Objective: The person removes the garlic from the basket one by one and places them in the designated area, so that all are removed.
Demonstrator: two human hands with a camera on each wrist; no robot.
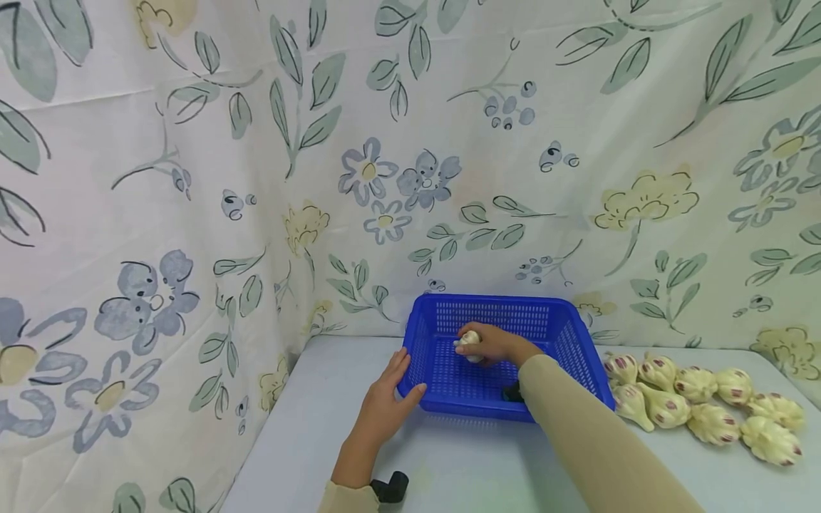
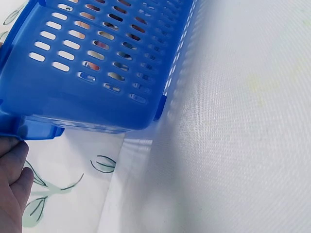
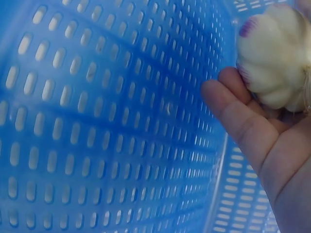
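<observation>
A blue perforated plastic basket (image 1: 507,410) stands on the white table near the curtain. My right hand (image 1: 490,345) is inside it, gripping a whitish garlic bulb (image 1: 470,338) low over the basket floor. In the right wrist view, the garlic bulb (image 3: 272,56) shows purple-pink marks, and fingers (image 3: 238,114) curve under it. My left hand (image 1: 383,406) rests against the basket's left rim, fingers fairly straight and thumb spread toward the front corner. From the left wrist view, that hand (image 2: 12,177) touches the underside of the rim; its fingertips are largely hidden.
Several garlic bulbs (image 1: 702,385) lie in two rough rows right of the basket. A floral curtain (image 1: 449,256) hangs behind and left of the white table (image 1: 308,413). A black wrist mount (image 1: 391,488) sits at my left wrist.
</observation>
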